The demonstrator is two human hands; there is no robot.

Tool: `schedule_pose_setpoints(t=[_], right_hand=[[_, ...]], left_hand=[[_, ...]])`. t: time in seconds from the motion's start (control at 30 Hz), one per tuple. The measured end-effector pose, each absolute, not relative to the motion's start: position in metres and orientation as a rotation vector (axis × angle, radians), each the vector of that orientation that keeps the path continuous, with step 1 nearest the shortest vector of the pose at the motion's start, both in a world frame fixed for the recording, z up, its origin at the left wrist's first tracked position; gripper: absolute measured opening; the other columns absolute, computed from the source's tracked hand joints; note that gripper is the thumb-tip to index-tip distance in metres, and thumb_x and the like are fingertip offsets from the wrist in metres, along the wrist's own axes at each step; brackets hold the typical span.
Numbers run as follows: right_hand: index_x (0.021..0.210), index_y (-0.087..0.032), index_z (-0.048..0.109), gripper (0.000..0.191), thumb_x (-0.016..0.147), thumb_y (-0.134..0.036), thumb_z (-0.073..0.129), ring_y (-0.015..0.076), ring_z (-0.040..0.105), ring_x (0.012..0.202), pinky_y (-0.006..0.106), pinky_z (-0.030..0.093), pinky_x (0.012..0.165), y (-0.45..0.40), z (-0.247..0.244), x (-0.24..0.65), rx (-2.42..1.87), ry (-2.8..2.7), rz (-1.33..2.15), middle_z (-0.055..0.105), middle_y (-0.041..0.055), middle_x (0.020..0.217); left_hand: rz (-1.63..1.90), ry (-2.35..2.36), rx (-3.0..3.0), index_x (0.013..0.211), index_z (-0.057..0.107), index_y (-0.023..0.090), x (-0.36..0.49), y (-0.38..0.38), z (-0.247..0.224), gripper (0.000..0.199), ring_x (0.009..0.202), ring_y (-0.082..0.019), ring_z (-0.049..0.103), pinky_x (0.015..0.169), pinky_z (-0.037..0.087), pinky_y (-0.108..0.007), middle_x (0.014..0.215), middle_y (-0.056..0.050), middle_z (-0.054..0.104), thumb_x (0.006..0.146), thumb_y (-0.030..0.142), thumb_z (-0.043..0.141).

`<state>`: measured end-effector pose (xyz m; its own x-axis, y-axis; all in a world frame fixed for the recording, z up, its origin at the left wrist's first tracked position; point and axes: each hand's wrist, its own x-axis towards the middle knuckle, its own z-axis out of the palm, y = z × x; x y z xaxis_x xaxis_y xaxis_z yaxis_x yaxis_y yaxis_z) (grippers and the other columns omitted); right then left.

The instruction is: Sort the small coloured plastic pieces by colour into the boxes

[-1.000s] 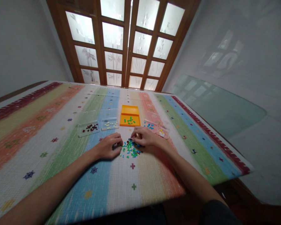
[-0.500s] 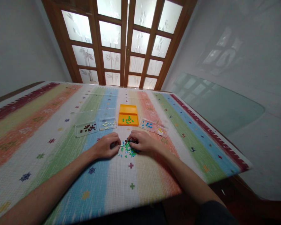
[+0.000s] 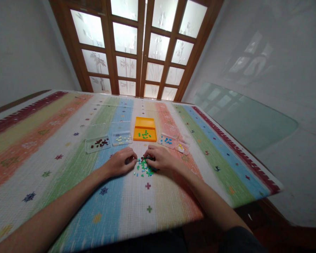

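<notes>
Pile (image 3: 144,168) is touched by right hand (image 3: 160,158), fingers curled; left hand (image 3: 122,161) is held half-closed beside it. Grip contents cannot be told.

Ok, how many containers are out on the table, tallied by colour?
Orange box: 1
See-through boxes: 4
Total: 5

Loose pile (image 3: 143,168) of tiny pieces, mostly green, some blue, a few dark red at its far edge, seemingly brick-shaped, spread unevenly on striped cloth (image 3: 137,211)
</notes>
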<state>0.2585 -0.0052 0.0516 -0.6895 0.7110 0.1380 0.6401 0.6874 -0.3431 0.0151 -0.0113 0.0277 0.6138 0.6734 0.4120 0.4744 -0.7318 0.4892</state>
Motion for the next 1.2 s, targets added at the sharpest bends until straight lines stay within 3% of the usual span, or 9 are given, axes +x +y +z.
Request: schedule_pose_setpoints(t=[0.33,0.53,0.73,1.2], right_hand=[[0.097,-0.017,0.07,0.011,0.087,-0.021,0.068,0.0153,0.058,0.077,0.026,0.042,0.073,-0.002,0.058,0.243,-1.034,-2.505,0.327,0.065,0.0024,0.084],[0.09,-0.017,0.069,0.005,0.088,-0.016,0.065,0.0135,0.056,0.073,0.024,0.038,0.067,0.009,0.056,0.235,-0.903,-2.6,0.288,0.065,0.002,0.083],[0.091,-0.015,0.07,0.008,0.089,-0.014,0.062,0.0143,0.057,0.076,0.024,0.038,0.068,0.038,0.061,0.236,-1.035,-2.563,0.185,0.065,0.0044,0.086],[0.102,-0.015,0.079,0.023,0.09,-0.015,0.059,0.0185,0.062,0.082,0.027,0.041,0.074,0.077,0.068,0.232,-1.476,-2.436,0.115,0.072,0.0103,0.095]], left_hand=[[0.888,0.95,2.462,0.093,0.063,0.017,0.016,-0.011,0.029,0.018,0.07,-0.015,0.052,0.066,0.043,-0.027,0.075,-0.001,0.057,0.096,0.029,0.049],[0.931,1.002,2.429,0.09,0.063,0.018,0.017,-0.01,0.026,0.018,0.069,-0.016,0.054,0.066,0.045,-0.028,0.075,-0.001,0.059,0.095,0.029,0.049],[1.082,1.247,2.3,0.101,0.064,0.016,0.018,-0.005,0.019,0.026,0.067,-0.017,0.058,0.071,0.05,-0.032,0.077,-0.003,0.064,0.096,0.034,0.047],[1.045,1.336,2.194,0.094,0.065,0.018,0.015,-0.003,0.024,0.029,0.08,-0.022,0.066,0.084,0.053,-0.038,0.089,-0.008,0.073,0.096,0.033,0.041]])
